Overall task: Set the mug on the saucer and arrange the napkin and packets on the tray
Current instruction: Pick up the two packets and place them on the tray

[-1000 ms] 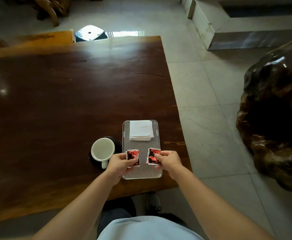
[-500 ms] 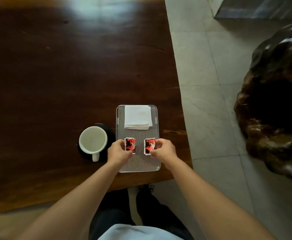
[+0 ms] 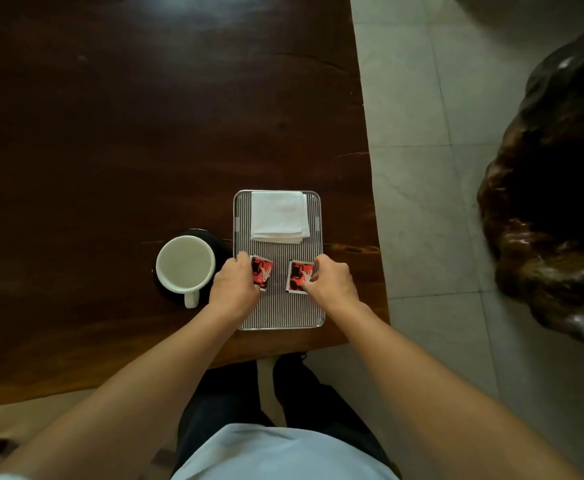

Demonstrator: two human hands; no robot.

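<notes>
Two red-and-black paper packets lie side by side on the near half of a rectangular metal tray [image 3: 278, 308] with a finely striped bed and rounded corners: the left packet [image 3: 262, 275] and the right packet [image 3: 299, 274], a strip of bare stripes between them. The left hand [image 3: 234, 291] pinches the left packet's outer edge, and the right hand [image 3: 332, 284] pinches the right one's outer edge between thumb and curled fingers; how far each sachet is lifted off the bed cannot be told, and the hands cover part of each. A folded white cloth napkin [image 3: 278, 216] fills the tray's far end, its layered edges just inside the rim. Just left of the tray, a round white ceramic mug [image 3: 185, 265], handle toward the person, sits on a dark saucer [image 3: 219, 242], mostly hidden beneath it. The tray stands near the front right corner of the dark polished wooden table [image 3: 127, 116], whose broad surface lies open to the left and beyond. Pale floor tiles [image 3: 418, 168] run along the right, where a dark gnarled glossy wooden mass [image 3: 553, 188] is cut off by the frame.
</notes>
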